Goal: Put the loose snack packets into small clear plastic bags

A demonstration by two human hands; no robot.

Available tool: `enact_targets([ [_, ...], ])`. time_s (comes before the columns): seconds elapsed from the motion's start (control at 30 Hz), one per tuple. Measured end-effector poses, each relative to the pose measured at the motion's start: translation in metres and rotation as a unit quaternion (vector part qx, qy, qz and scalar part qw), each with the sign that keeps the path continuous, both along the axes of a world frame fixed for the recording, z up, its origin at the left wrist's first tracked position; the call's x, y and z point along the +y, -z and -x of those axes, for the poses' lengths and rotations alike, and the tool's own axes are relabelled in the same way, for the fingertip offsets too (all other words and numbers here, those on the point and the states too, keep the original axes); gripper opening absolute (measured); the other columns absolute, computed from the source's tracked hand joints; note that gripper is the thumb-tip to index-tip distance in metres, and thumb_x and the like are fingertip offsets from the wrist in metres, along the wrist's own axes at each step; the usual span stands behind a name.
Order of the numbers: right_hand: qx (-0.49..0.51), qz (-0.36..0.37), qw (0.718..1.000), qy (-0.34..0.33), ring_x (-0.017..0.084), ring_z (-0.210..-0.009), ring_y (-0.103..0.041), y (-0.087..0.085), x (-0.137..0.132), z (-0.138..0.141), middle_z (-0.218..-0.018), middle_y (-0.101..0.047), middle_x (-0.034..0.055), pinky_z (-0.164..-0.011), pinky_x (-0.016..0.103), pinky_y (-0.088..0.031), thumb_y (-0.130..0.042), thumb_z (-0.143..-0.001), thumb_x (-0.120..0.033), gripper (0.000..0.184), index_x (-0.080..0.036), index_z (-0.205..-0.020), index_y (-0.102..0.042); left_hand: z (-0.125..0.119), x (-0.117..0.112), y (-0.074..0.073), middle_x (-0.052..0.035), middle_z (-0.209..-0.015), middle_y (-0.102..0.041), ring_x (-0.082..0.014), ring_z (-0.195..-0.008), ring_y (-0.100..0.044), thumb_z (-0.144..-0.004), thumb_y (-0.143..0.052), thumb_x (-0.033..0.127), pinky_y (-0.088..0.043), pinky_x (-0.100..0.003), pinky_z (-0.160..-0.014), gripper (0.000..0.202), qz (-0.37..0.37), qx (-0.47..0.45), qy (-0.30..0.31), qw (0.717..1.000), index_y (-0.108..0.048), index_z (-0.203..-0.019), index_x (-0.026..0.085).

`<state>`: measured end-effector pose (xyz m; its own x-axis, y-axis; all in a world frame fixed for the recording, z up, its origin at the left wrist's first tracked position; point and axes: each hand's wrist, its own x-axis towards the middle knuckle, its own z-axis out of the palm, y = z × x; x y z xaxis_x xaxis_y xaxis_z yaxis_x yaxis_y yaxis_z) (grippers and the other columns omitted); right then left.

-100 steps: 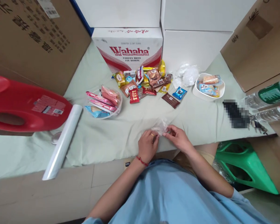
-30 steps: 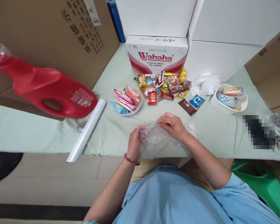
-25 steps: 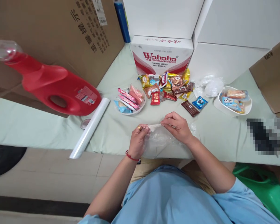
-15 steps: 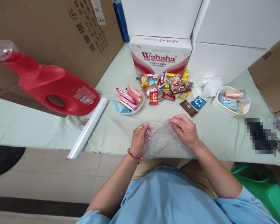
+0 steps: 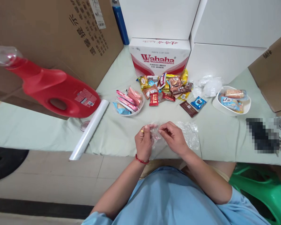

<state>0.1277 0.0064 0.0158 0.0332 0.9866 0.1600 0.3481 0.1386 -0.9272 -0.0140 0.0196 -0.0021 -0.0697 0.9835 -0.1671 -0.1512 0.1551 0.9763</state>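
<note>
My left hand [image 5: 143, 141], with a ring and a red bracelet, is closed on crumpled clear plastic film [image 5: 188, 132] near the table's front edge. Whether this film is a bag or a loose sheet I cannot tell. My right hand [image 5: 174, 137] pinches at the same film, thumb and fingertips together, close to the left fingers. The rest of it spreads wrinkled on the cloth behind and to the right of my right hand. Beyond my hands lie a brown-wrapped snack bar [image 5: 189, 108], a blue snack packet [image 5: 198, 102] and a heap of wrapped snacks [image 5: 175, 90].
A clear bowl [image 5: 128, 115] of snack packets stands left, a white bowl [image 5: 224, 110] of them right. Further left are a white roll [image 5: 89, 131] and a red jug [image 5: 58, 90]. Crumpled plastic [image 5: 209, 86] and a Wahaha box [image 5: 160, 57] stand at the back.
The film was stretched between my hands. Now my right hand has come left to beside my left hand, and much of the film lies on the table at the right.
</note>
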Motion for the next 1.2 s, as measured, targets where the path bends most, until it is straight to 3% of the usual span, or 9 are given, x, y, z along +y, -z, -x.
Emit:
enact_targets([
  [0.27, 0.117, 0.012, 0.993, 0.024, 0.015, -0.068, -0.054, -0.02, -0.024, -0.028, -0.083, -0.058, 0.0013, -0.063, 0.028, -0.046, -0.062, -0.097, -0.046, 0.024, -0.023, -0.088, -0.059, 0.011, 0.015, 0.006, -0.0054, -0.087, -0.078, -0.0123, -0.062, -0.066, -0.09, -0.062, 0.065, -0.042, -0.024, -0.054, 0.047, 0.014, -0.01, -0.083, 0.996, -0.07, -0.086, 0.019],
  [0.37, 0.075, 0.002, 0.987, -0.141, 0.019, -0.083, -0.062, -0.026, -0.05, -0.06, -0.089, -0.064, 0.0055, -0.078, 0.035, -0.052, -0.063, -0.097, -0.043, 0.024, -0.023, -0.085, -0.064, 0.021, 0.019, 0.009, -0.0059, -0.086, -0.078, -0.0144, -0.071, -0.071, -0.084, -0.071, 0.063, -0.049, -0.023, -0.061, 0.046, 0.033, -0.089, -0.079, 0.992, -0.069, -0.087, 0.017],
  [0.43, 0.049, 0.1, 0.961, -0.252, 0.021, -0.083, -0.066, -0.025, -0.066, -0.084, -0.085, -0.069, 0.0074, -0.078, 0.036, -0.055, -0.063, -0.097, -0.048, 0.03, -0.022, -0.086, -0.07, 0.029, 0.017, 0.011, -0.0053, -0.088, -0.078, -0.0149, -0.077, -0.074, -0.08, -0.079, 0.057, -0.054, -0.025, -0.07, 0.042, 0.028, -0.133, -0.051, 0.989, -0.069, -0.089, 0.017],
  [0.6, 0.118, 0.317, 0.941, 0.003, 0.016, -0.057, -0.061, -0.017, -0.067, -0.118, -0.069, -0.068, 0.009, -0.05, 0.026, -0.048, -0.029, -0.094, -0.083, 0.08, -0.017, -0.071, -0.069, 0.035, -0.004, 0.011, -0.0059, -0.099, -0.079, -0.0164, -0.087, -0.076, -0.086, -0.077, 0.043, -0.058, -0.028, -0.079, 0.027, -0.025, -0.091, 0.013, 0.996, -0.07, -0.096, 0.019],
  [0.7, 0.095, 0.345, 0.933, 0.036, 0.018, -0.068, -0.066, -0.014, -0.041, -0.108, -0.078, -0.071, 0.01, -0.056, 0.026, -0.051, -0.034, -0.09, -0.086, 0.079, -0.017, -0.08, -0.071, 0.033, -0.022, 0.003, -0.0073, -0.108, -0.079, -0.0169, -0.091, -0.076, -0.096, -0.065, 0.034, -0.058, -0.03, -0.081, 0.015, -0.098, -0.002, 0.061, 0.993, -0.07, -0.099, 0.02],
  [0.83, 0.008, 0.299, 0.95, -0.086, 0.016, -0.066, -0.061, -0.002, -0.007, -0.076, -0.075, -0.069, 0.0025, -0.058, 0.025, -0.045, -0.07, -0.084, -0.055, 0.038, -0.018, -0.093, -0.07, 0.047, -0.041, 0.004, -0.0082, -0.118, -0.077, -0.0212, -0.111, -0.071, -0.095, -0.06, 0.023, -0.056, -0.035, -0.094, 0.012, -0.175, 0.091, 0.122, 0.973, -0.072, -0.095, 0.022],
  [1.0, -0.087, 0.183, 0.974, -0.097, 0.013, -0.066, -0.056, 0.006, 0.006, -0.046, -0.073, -0.065, -0.0008, -0.063, 0.023, -0.039, -0.057, -0.087, -0.021, 0.009, -0.018, -0.083, -0.064, 0.096, -0.049, 0.015, -0.0088, -0.127, -0.073, -0.0271, -0.122, -0.064, -0.086, -0.054, 0.023, -0.052, -0.042, -0.101, 0.023, -0.057, 0.241, 0.081, 0.965, -0.074, -0.096, 0.021],
  [1.1, -0.17, 0.11, 0.975, -0.096, 0.014, -0.068, -0.055, -0.005, 0.005, -0.032, -0.076, -0.066, 0.0003, -0.066, 0.025, -0.038, -0.054, -0.086, -0.014, 0.01, -0.019, -0.083, -0.062, 0.105, -0.039, -0.002, -0.0102, -0.132, -0.068, -0.0273, -0.128, -0.059, -0.091, -0.047, 0.031, -0.046, -0.046, -0.11, 0.033, -0.075, 0.327, 0.012, 0.942, -0.071, -0.112, 0.021],
  [1.2, -0.217, 0.053, 0.965, -0.136, 0.016, -0.073, -0.058, -0.021, 0.004, -0.019, -0.081, -0.067, 0.0028, -0.07, 0.026, -0.041, -0.055, -0.083, -0.01, 0.011, -0.019, -0.08, -0.061, 0.081, -0.016, -0.026, -0.0161, -0.15, -0.054, -0.0319, -0.145, -0.043, -0.091, -0.057, 0.044, -0.032, -0.053, -0.121, 0.057, -0.178, 0.462, 0.027, 0.869, -0.054, -0.142, 0.018],
])
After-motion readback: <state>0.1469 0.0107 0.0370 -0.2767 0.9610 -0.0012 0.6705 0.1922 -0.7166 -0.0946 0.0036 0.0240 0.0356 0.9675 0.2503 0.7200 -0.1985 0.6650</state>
